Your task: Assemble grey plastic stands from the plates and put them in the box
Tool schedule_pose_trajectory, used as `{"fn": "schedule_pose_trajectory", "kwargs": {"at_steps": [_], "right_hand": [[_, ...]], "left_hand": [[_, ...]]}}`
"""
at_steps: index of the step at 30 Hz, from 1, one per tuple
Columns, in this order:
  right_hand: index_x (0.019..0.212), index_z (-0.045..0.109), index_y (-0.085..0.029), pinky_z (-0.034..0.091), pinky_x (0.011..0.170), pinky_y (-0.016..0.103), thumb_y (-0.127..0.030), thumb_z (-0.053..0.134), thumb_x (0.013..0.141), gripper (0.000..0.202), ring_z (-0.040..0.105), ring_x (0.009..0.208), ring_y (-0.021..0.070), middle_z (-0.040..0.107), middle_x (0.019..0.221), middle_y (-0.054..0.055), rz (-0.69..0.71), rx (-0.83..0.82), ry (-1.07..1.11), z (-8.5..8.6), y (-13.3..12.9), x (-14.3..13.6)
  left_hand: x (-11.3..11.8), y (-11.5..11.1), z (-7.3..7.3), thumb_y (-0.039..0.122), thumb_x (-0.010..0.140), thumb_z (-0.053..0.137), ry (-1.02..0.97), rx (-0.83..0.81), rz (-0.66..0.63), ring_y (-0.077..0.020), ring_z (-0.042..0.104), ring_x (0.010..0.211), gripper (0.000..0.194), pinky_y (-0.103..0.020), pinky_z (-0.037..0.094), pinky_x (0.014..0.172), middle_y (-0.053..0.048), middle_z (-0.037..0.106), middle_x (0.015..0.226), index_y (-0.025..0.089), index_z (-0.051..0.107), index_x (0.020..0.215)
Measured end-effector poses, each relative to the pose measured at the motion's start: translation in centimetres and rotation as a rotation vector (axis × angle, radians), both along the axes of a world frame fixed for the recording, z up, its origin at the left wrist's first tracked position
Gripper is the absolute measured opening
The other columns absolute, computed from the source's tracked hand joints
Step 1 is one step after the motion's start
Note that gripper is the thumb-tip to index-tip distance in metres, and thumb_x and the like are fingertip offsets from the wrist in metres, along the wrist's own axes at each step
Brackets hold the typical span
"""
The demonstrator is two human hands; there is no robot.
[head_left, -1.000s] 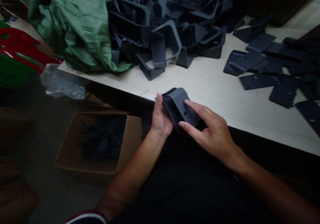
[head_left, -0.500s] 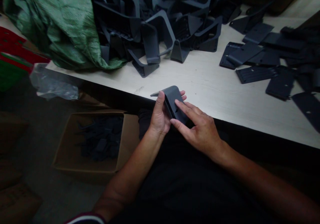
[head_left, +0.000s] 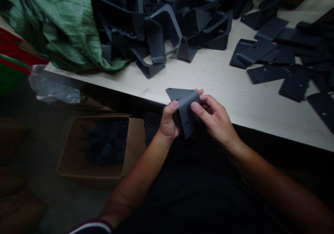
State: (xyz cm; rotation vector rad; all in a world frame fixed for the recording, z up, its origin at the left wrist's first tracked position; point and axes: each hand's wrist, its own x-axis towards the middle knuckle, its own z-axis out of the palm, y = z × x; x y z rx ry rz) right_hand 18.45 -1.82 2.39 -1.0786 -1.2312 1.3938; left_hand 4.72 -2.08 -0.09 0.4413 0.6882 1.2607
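Head view: the dark grey, bent plastic bracket (head_left: pixel 187 114), with a triangular end flange, is held between both hands at the near edge of the pale wooden table (head_left: pixel 208 77). The left hand (head_left: pixel 168 124) closes around it, thumb along one side; the right hand (head_left: pixel 219 121) grips it, thumb on the smooth outer face, its other fingers partly hidden. Beyond lie a heap of similar angular grey brackets (head_left: pixel 155 41), a green woven sack (head_left: pixel 70 29) and flat black ribbed plates (head_left: pixel 271 73). An open brown cardboard box (head_left: pixel 135 133) stands below. The smooth face could slip if thumb pressure eased, dropping the piece off the table edge; uneven squeezing might flex the flange.
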Motion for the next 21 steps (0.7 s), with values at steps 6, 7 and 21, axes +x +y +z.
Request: {"fn": "schedule_pose_trajectory", "kwargs": {"at_steps": [6, 7, 21], "right_hand": [[0.116, 0.076, -0.023, 0.061, 0.088, 0.033, -0.055, 0.081, 0.093, 0.04, 0.073, 0.097, 0.0215, 0.078, 0.108, 0.003, 0.121, -0.07, 0.138, 0.5, 0.1, 0.3], [0.115, 0.076, -0.023, 0.061, 0.086, 0.032, -0.054, 0.082, 0.092, 0.039, 0.072, 0.095, 0.0209, 0.078, 0.106, 0.003, 0.139, -0.07, 0.123, 0.5, 0.0, 0.4], [0.124, 0.075, -0.023, 0.051, 0.118, 0.044, -0.048, 0.087, 0.088, 0.046, 0.07, 0.128, 0.0288, 0.078, 0.133, 0.007, 0.005, 0.167, -0.063, -0.2, -1.9, -0.2]], "left_hand": [[-0.1, 0.3, 1.8, 0.066, 0.08, 0.074, -0.008, -0.008, -0.064, -0.0427, 0.063, 0.141, 0.066, -0.054, 0.053, 0.116, -0.015, 0.078, 0.134, 0.019, 0.074, 0.127], [-0.3, 0.7, 2.3, 0.067, 0.083, 0.07, -0.011, -0.043, -0.042, -0.0426, 0.064, 0.14, 0.063, -0.054, 0.054, 0.115, -0.015, 0.079, 0.131, 0.019, 0.074, 0.123], [0.7, 0.9, 3.9, 0.042, 0.085, 0.069, 0.157, -0.11, 0.192, -0.0325, 0.081, 0.103, 0.022, -0.044, 0.061, 0.098, -0.003, 0.079, 0.074, 0.023, 0.063, 0.093]]}}
